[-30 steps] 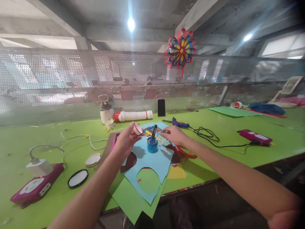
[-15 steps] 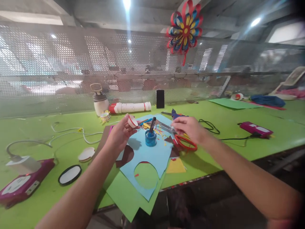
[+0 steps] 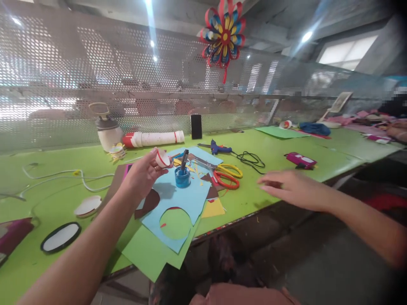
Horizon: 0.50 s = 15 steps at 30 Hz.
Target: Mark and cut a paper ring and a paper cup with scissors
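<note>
My left hand (image 3: 142,174) holds a small white paper cup with a red rim (image 3: 162,158) above the green table (image 3: 44,195). Just right of it stands a blue pot (image 3: 182,177) with a dark stick in it, on a blue paper sheet with a round hole (image 3: 186,201). My right hand (image 3: 291,187) hovers flat and empty over the table's near edge, fingers spread. It is to the right of the red and yellow scissors (image 3: 224,174), apart from them.
Green, brown and yellow paper sheets (image 3: 152,252) lie under the blue one. A stack of paper cups (image 3: 154,138), a white jug (image 3: 107,132), a black phone (image 3: 196,126), a blue glue gun (image 3: 219,148) with cable, and a magenta power strip (image 3: 300,160) are farther back. A perforated metal screen runs behind.
My right hand has left the scissors and swung right toward the table's near edge. The view has turned right. My left hand still holds the cup.
</note>
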Each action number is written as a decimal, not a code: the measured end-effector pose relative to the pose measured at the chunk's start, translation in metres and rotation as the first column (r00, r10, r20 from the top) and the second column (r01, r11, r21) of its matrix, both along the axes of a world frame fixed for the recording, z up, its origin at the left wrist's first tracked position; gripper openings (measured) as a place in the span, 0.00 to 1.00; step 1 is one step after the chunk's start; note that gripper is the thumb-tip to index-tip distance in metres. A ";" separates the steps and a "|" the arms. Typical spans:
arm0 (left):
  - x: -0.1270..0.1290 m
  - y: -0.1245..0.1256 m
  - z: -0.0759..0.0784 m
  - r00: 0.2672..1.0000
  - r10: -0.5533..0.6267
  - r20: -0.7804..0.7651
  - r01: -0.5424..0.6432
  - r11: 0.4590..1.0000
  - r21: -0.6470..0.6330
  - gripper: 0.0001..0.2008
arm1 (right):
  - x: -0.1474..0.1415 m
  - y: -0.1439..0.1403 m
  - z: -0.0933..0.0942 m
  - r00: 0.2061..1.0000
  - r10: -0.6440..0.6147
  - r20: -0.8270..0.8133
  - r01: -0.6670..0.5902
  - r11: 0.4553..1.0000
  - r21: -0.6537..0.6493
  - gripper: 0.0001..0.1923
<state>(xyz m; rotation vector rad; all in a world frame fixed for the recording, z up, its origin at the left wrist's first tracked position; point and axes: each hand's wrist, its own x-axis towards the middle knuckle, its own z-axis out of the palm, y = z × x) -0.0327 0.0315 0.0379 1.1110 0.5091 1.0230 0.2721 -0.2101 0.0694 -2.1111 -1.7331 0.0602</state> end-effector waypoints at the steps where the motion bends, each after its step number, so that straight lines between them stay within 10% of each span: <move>1: 0.000 -0.001 0.000 0.999 -0.033 -0.002 0.033 0.999 0.010 0.14 | -0.006 0.018 -0.005 0.998 0.060 0.036 -0.058 0.997 -0.058 0.07; 7: 0.000 -0.016 0.009 0.991 -0.133 0.022 0.133 0.991 0.017 0.14 | -0.021 0.115 -0.034 0.978 0.087 0.192 -0.046 0.977 -0.207 0.18; 15: -0.005 -0.028 0.022 0.957 -0.202 0.209 0.210 0.978 -0.016 0.19 | 0.003 0.155 -0.061 0.994 0.084 0.074 -0.055 0.941 -0.335 0.17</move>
